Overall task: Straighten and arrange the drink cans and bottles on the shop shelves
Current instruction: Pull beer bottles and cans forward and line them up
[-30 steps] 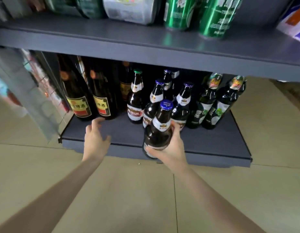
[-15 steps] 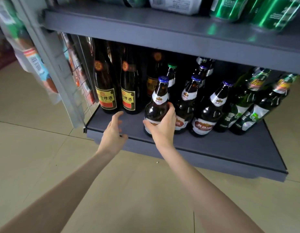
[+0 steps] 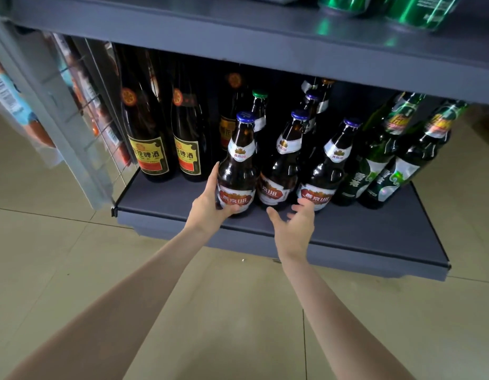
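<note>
A brown beer bottle with a blue cap and red label point(image 3: 239, 165) stands upright on the bottom shelf point(image 3: 361, 231), leftmost of a front row of three like bottles. My left hand point(image 3: 207, 207) grips its lower body from the left, thumb up along the glass. My right hand point(image 3: 294, 224) hovers just in front of the middle bottle point(image 3: 281, 171) and the right bottle point(image 3: 327, 174), fingers spread, holding nothing. More blue-capped bottles stand behind the row.
Two tall dark bottles with yellow labels point(image 3: 148, 149) stand at the shelf's left, by a wire side panel point(image 3: 100, 111). Two green bottles point(image 3: 386, 160) lean at the right. Green cans point(image 3: 419, 9) sit on the upper shelf point(image 3: 265, 48). Beige tiled floor lies below.
My right hand has let go of the blue-capped bottle and drawn back to the right. My left hand has come in and taken hold of that bottle, which now stands in the front row.
</note>
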`<action>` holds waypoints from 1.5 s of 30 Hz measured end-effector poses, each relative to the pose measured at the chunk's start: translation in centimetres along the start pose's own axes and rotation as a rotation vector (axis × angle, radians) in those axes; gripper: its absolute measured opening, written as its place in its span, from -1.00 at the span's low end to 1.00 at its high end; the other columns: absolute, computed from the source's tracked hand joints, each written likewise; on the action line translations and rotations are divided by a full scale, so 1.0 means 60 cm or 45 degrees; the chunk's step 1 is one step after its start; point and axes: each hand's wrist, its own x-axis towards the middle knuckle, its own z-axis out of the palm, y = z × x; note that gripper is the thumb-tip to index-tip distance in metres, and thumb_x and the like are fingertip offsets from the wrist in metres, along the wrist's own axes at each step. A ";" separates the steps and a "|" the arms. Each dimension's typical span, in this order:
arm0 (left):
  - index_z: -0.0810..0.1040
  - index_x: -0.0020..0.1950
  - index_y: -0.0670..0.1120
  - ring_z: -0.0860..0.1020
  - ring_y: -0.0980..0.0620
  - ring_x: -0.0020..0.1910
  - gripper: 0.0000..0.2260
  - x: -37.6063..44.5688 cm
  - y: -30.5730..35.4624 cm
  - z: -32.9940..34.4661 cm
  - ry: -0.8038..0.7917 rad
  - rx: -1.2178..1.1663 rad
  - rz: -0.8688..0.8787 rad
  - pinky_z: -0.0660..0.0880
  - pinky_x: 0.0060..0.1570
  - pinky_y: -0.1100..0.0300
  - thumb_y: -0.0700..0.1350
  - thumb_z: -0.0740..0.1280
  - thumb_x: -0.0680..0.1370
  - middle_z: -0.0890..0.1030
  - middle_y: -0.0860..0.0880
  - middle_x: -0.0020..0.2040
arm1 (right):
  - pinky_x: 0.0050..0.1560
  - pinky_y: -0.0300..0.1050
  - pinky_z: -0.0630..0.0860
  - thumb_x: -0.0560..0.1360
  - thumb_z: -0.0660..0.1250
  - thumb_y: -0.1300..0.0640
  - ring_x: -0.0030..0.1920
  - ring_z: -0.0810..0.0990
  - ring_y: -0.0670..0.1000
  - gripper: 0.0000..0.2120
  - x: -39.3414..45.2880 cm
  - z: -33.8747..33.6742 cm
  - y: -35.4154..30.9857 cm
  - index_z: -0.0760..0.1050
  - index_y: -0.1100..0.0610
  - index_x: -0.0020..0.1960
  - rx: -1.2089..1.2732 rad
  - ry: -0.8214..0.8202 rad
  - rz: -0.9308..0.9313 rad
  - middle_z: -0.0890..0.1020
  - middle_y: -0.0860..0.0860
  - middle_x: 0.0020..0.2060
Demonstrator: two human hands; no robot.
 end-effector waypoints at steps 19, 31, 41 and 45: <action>-0.07 0.52 0.15 0.45 0.02 0.27 -0.18 0.044 -0.002 0.027 0.134 0.059 -0.039 0.36 0.28 0.11 -0.22 0.39 0.49 0.44 0.07 0.32 | -0.05 -0.27 0.27 0.51 0.35 0.12 -0.07 0.33 -0.01 -0.54 0.017 0.029 -0.013 0.23 0.24 0.28 0.048 0.003 0.116 0.33 0.15 0.21; 0.33 0.38 -0.08 0.52 0.02 -0.01 -0.58 -0.050 0.065 -0.007 0.377 0.434 0.457 0.53 -0.06 0.03 -0.27 0.27 0.53 0.46 -0.07 0.15 | 0.07 -0.13 0.50 0.48 0.38 0.10 0.04 0.50 0.00 -0.62 -0.001 -0.106 -0.068 0.35 0.17 0.22 -0.136 -0.100 -0.338 0.41 -0.01 0.06; 0.40 0.26 -0.13 0.42 0.25 -0.05 -0.64 -0.047 0.409 -0.033 0.449 0.243 1.125 0.31 -0.12 0.57 -0.34 0.19 0.48 0.38 0.03 0.03 | 0.02 -0.38 0.44 0.48 0.30 0.20 0.00 0.48 -0.04 -0.69 0.026 -0.392 -0.267 0.33 0.17 0.19 -0.331 0.201 -1.005 0.38 -0.02 0.05; 0.38 0.30 -0.12 0.38 0.22 -0.08 -0.61 -0.013 0.492 -0.023 0.446 0.188 0.997 0.37 -0.13 0.38 -0.37 0.21 0.49 0.39 0.02 0.04 | -0.06 -0.29 0.50 0.48 0.35 0.23 0.01 0.44 -0.05 -0.61 0.083 -0.432 -0.334 0.33 0.23 0.26 -0.248 0.216 -0.847 0.36 -0.01 0.08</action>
